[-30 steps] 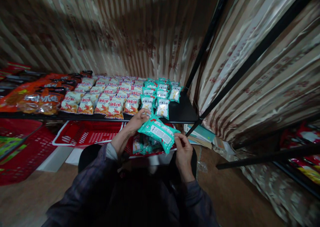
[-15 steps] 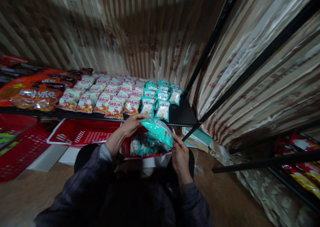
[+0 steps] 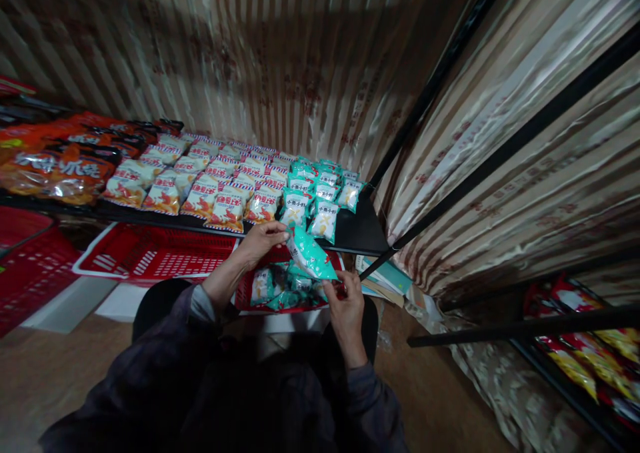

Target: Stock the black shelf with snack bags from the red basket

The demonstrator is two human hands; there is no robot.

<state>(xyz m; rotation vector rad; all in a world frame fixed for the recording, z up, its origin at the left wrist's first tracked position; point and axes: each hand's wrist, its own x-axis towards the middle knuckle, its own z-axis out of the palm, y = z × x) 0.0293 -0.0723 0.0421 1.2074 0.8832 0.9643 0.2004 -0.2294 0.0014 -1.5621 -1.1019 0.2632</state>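
A teal snack bag hangs tilted between my two hands, over a red basket. My left hand pinches its upper left corner, close to the shelf's front edge. At the lower right corner, the fingers of my right hand grip the bag. More teal bags lie jumbled in the basket below. Just beyond my hands, matching teal and white bags stand in short rows on the black shelf.
Left of the teal rows are white and orange snack bags, then orange and black bags. Another red basket sits under the shelf. Black metal bars cross at right, before striped curtains. Red and yellow packets lie lower right.
The held teal bag has turned, its right end now pointing lower. My hands shifted slightly left in view, and the whole scene moved a little as the camera turned.
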